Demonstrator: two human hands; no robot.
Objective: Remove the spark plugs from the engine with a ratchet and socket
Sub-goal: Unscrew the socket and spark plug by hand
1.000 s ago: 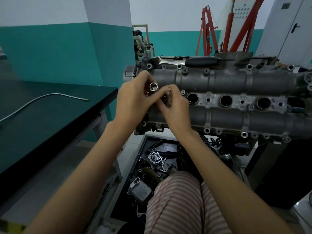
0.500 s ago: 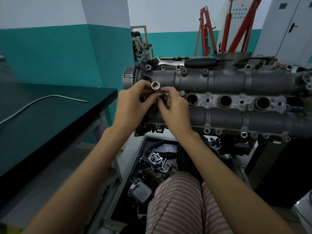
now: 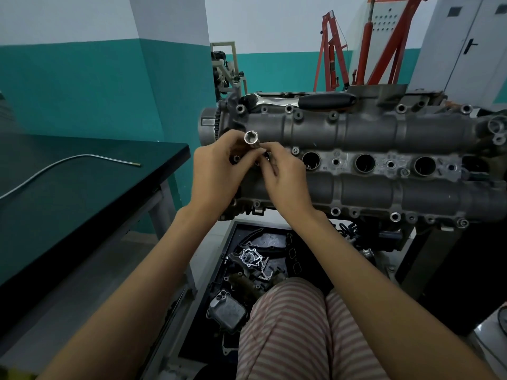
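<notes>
Left hand and right hand are both over the left end of the engine, fingers curled round the socket. Left hand grips its barrel, right hand pinches it just below the mouth. Socket is tilted, open end up and towards me, lifted off the head. My hands cover the leftmost plug well, so I can't tell whether a plug sits in it.

Three open plug wells run to the right along the valley between the two cam housings; too dark inside to see plugs. Ratchet with black grip lies along the far top edge of the engine, well apart from the hands.

Left of me: dark worktop with a bent metal tube on it. Below the engine, a tray of loose parts, partly blocked by my striped trouser legs. Red engine hoist stands behind, by the wall.
</notes>
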